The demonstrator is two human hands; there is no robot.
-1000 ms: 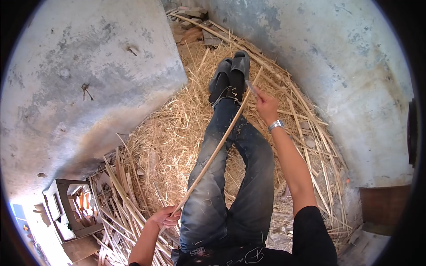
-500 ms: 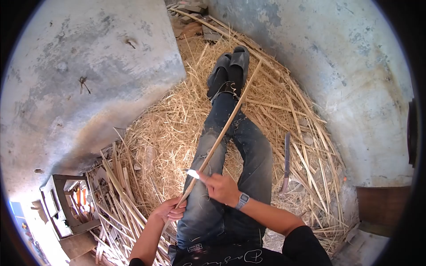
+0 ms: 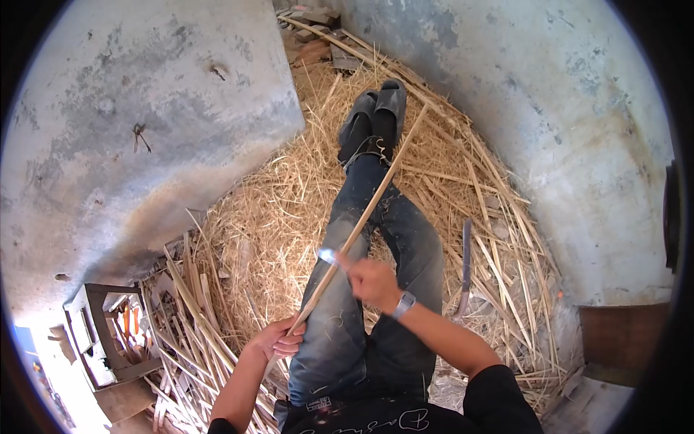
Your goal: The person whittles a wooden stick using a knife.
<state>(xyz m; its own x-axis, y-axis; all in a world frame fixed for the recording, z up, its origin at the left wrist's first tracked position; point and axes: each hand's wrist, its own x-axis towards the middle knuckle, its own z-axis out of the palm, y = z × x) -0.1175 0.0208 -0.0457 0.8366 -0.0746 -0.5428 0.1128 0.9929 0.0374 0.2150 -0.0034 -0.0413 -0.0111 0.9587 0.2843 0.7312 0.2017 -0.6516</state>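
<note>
A long, pale wooden strip (image 3: 376, 194), which looks like split bamboo, slants across my legs from near my waist to beyond my shoes. My left hand (image 3: 280, 338) is closed round its near end, beside my thigh. Farther up the strip, my right hand (image 3: 373, 282) is closed on a knife whose short, shiny blade (image 3: 327, 255) lies across the strip. The knife's handle is hidden in my fist. My jeans (image 3: 408, 253) are under the strip, with curled shavings on them.
Straw-like shavings (image 3: 267, 195) cover the floor round my legs. Loose strips (image 3: 195, 311) are piled on both sides. A long dark tool (image 3: 466, 253) lies to my right. Rough walls (image 3: 578, 145) stand close on either side, with a small wooden frame (image 3: 108, 333) at left.
My right hand and the knife have moved up along the strip, away from my left hand, and slightly to the right. My left hand stays at the near end.
</note>
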